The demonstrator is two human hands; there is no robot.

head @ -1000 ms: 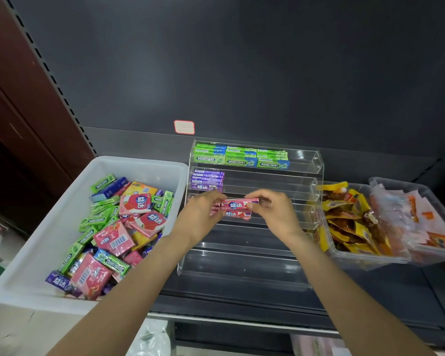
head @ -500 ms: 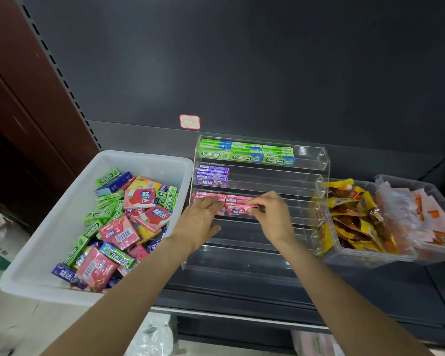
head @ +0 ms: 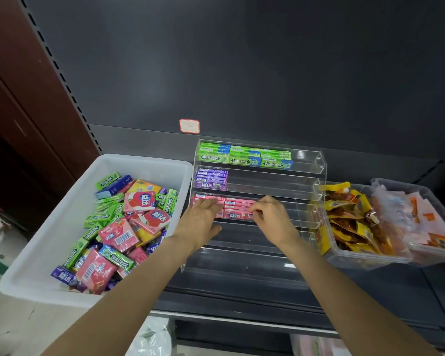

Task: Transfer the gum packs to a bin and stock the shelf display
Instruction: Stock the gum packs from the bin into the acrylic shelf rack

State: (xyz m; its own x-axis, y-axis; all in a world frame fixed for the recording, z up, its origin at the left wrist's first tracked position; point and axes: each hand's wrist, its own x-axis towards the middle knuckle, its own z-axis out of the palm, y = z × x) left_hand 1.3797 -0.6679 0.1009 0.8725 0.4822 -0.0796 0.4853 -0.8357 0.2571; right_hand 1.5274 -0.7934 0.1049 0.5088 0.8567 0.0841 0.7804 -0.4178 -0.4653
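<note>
Head cam, only view. Your left hand (head: 203, 222) lies flat, fingers straight, pressing on the left stack of slim pink gum stick packs (head: 238, 208) in tier 3 of the clear acrylic stepped display rack (head: 319, 163). Your right hand (head: 272, 217) has fingertips curled, pinching the right end of the second pink stack in the same tier.

Handling, my judgement: packs are light, stiff card w/ glossy wrap, so prob. slippery and apt to slide off a stack. Best hold is a pinch on the short ends or long edges; square them against the tier lip.

Look: long thin pink bars, white barcode strips on top, red fruit print on the front face. Tier 1 holds green/blue Doublemint packs (head: 246, 156), three stacks wide; tier 2 holds one stack of purple packs (head: 211, 178) at left. Lower tiers hold nothing.

White plastic bin (head: 36, 253) to the left holds mixed loose packs: green, pink, purple, yellow.
</note>
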